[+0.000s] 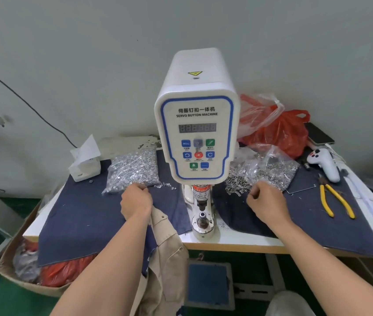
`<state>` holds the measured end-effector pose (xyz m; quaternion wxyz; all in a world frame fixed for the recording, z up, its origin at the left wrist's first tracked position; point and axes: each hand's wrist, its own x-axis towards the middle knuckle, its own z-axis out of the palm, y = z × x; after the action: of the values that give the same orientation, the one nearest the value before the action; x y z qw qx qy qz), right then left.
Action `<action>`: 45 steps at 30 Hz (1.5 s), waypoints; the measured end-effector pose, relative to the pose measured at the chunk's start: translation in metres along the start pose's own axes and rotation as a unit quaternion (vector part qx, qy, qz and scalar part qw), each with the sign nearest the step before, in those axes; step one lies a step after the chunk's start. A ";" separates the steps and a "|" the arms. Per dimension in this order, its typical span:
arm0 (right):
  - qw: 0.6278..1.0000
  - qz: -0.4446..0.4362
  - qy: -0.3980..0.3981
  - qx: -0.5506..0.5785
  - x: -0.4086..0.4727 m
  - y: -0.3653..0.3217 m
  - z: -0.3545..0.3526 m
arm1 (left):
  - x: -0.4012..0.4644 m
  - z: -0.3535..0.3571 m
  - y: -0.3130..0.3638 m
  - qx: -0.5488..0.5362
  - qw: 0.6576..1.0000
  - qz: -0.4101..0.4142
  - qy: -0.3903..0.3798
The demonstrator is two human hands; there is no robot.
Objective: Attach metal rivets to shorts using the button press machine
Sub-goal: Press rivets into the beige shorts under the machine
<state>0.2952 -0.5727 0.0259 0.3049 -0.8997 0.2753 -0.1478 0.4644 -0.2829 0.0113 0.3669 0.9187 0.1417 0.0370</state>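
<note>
The beige shorts (165, 258) are hanging over the front edge of the table (238, 244), draped under the left forearm, with small metal rivets already showing on the fabric. The left hand (136, 200) is resting on the dark blue cloth (83, 215) at the upper end of the shorts; its fingers are curling downward at the near corner of the left bag of silver rivets (134, 171), and it cannot be determined whether they are pinching a part. The right hand (266, 200) is lying on the cloth to the right of the press, fingers curling inward beside the loose ring parts (235, 184); any part between the fingertips is too small to confirm.

Between the two hands, the button press machine (197, 133) is standing upright, its lower die (202, 218) sitting exposed at the base.

To the right, yellow-handled pliers (336, 201) are lying on the cloth. Beyond them, a white controller (324, 163) is lying near an open clear bag of ring parts (270, 167). An orange plastic bag (281, 131) is sitting against the wall.
</note>
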 end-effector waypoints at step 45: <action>0.755 0.277 -0.274 0.527 -0.060 -0.069 0.011 | -0.133 -0.030 -0.009 -0.214 0.947 0.129 -0.202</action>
<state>0.2799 -0.4862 0.0550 0.8208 -0.4828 0.2961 0.0741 0.3297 -0.2946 0.0316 0.5679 0.8172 -0.0662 -0.0727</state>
